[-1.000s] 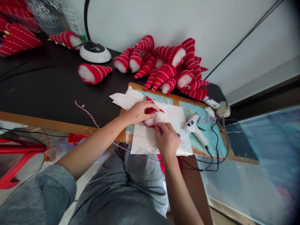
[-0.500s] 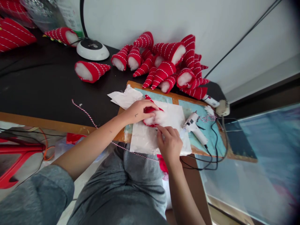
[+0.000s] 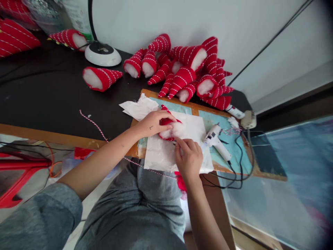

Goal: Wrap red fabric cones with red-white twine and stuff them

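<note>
1. No word, brand or number is coming through legibly.
2. On the left hand [image 3: 156, 122], near the wrist, 1 small dark mark [image 3: 151, 127] is showing. It is looking like an angular "L" or a tick; which of the 2 cannot be told.
3. The lamp [image 3: 103, 57] is bearing 1 tiny pale sign [image 3: 104, 50] on the black top of its base, too small to read.
4. The container [image 3: 84, 17] behind the lamp is carrying faint grey print, blurred.
5. The tube [image 3: 235, 111] is showing dark print, also blurred.
6. The block [image 3: 248, 120] at the cord is showing dark marks on its top; whether they are letters cannot be told.
</note>
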`<state>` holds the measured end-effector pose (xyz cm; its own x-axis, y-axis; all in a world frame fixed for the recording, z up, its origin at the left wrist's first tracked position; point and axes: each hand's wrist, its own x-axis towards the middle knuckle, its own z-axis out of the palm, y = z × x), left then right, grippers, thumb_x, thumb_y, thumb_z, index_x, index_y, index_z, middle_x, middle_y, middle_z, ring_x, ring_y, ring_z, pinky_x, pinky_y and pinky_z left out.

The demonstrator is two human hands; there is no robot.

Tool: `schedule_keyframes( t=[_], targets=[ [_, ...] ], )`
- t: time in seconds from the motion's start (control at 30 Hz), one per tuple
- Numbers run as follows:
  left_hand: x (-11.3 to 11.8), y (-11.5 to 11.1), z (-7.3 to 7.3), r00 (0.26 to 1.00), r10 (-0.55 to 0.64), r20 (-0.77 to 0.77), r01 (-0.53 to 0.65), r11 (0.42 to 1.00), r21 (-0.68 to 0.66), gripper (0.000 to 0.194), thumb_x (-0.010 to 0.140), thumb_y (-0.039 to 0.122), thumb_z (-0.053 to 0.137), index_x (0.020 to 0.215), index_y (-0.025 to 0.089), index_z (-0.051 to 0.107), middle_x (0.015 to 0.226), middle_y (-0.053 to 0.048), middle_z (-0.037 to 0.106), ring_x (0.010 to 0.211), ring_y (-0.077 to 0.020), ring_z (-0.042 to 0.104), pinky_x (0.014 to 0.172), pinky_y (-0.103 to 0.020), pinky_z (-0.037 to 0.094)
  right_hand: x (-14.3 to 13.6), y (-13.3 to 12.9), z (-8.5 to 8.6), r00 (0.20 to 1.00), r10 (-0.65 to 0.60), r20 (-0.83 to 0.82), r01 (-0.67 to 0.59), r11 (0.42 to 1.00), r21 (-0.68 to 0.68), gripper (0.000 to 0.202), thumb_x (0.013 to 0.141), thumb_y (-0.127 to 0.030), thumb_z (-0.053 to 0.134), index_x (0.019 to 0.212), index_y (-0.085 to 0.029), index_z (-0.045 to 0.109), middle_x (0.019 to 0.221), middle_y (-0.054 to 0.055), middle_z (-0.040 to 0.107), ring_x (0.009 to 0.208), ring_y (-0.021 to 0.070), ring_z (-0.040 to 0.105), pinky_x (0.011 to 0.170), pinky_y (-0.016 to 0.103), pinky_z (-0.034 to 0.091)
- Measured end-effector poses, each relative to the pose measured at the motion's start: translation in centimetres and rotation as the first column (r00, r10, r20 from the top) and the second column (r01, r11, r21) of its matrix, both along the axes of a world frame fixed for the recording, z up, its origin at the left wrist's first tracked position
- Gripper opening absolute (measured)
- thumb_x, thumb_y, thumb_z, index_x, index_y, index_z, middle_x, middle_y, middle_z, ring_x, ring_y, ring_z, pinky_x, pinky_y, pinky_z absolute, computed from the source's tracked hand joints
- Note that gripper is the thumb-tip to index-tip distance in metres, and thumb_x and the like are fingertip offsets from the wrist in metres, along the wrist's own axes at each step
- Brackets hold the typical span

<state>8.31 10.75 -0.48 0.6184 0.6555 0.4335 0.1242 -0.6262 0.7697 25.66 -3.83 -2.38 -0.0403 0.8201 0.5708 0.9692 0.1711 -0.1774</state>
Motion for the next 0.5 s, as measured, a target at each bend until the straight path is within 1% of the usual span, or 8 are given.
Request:
schedule_keyframes(
  t=[0.07, 0.17, 0.23, 0.43, 0.5],
  targets=[
    [0.01, 0.0, -0.01, 1.0, 0.0, -0.001, 0.0, 1.0, 0.006, 0.025, 0.088, 0.01, 0.074, 0.111, 0.02, 0.074, 0.109, -0.004, 0.074, 0.102, -0.0196, 0.066, 0.098, -0.036, 0.051, 0.01, -0.12, 0.09, 1.0, -0.006, -0.002, 0.006, 0.999, 0.043, 0.024, 0.102, -0.021, 0.057, 0.114, -0.021, 0.077, 0.09, 0.004, 0.069, 0.082, 0.021, 0.057, 0.078, 0.034, 0.041],
    [0.01, 0.02, -0.02, 1.0, -0.002, 0.008, 0.002, 1.0, 0.012, 0.025, 0.087, 0.009, 0.074, 0.11, 0.02, 0.074, 0.108, -0.004, 0.074, 0.101, -0.0194, 0.066, 0.096, -0.035, 0.051, -0.01, -0.15, 0.2, 1.0, -0.003, 0.003, 0.003, 0.998, 0.065, 0.02, 0.101, -0.022, 0.06, 0.109, -0.022, 0.078, 0.09, 0.003, 0.069, 0.082, 0.0213, 0.057, 0.08, 0.035, 0.042],
    [0.0, 0.03, -0.02, 1.0, -0.003, 0.013, 0.003, 1.0, 0.018, 0.026, 0.087, 0.008, 0.074, 0.11, 0.02, 0.074, 0.108, -0.004, 0.074, 0.101, -0.0194, 0.066, 0.096, -0.035, 0.051, -0.04, -0.03, 0.18, 1.0, 0.009, 0.013, -0.009, 0.999, 0.047, 0.02, 0.101, -0.022, 0.06, 0.11, -0.023, 0.078, 0.092, 0.004, 0.069, 0.084, 0.022, 0.057, 0.081, 0.035, 0.041],
    [-0.06, -0.07, 0.1, 1.0, -0.007, 0.009, 0.007, 1.0, 0.016, 0.026, 0.087, 0.007, 0.073, 0.11, 0.019, 0.073, 0.109, -0.004, 0.074, 0.102, -0.0192, 0.066, 0.097, -0.036, 0.051, -0.14, 0.51, -0.14, 0.997, 0.022, 0.077, -0.017, 0.997, -0.073, 0.025, 0.098, -0.019, 0.061, 0.116, -0.025, 0.077, 0.098, 0.006, 0.068, 0.085, 0.024, 0.054, 0.08, 0.037, 0.039],
    [-0.09, -0.09, 0.12, 1.0, -0.008, 0.004, 0.008, 1.0, 0.015, 0.026, 0.087, 0.007, 0.073, 0.111, 0.019, 0.073, 0.109, -0.004, 0.074, 0.102, -0.0192, 0.066, 0.098, -0.036, 0.051, -0.17, 0.48, -0.13, 0.996, 0.019, 0.085, -0.012, 0.997, -0.074, 0.025, 0.098, -0.018, 0.06, 0.115, -0.025, 0.077, 0.098, 0.006, 0.068, 0.085, 0.024, 0.055, 0.081, 0.037, 0.039]
  ],
)
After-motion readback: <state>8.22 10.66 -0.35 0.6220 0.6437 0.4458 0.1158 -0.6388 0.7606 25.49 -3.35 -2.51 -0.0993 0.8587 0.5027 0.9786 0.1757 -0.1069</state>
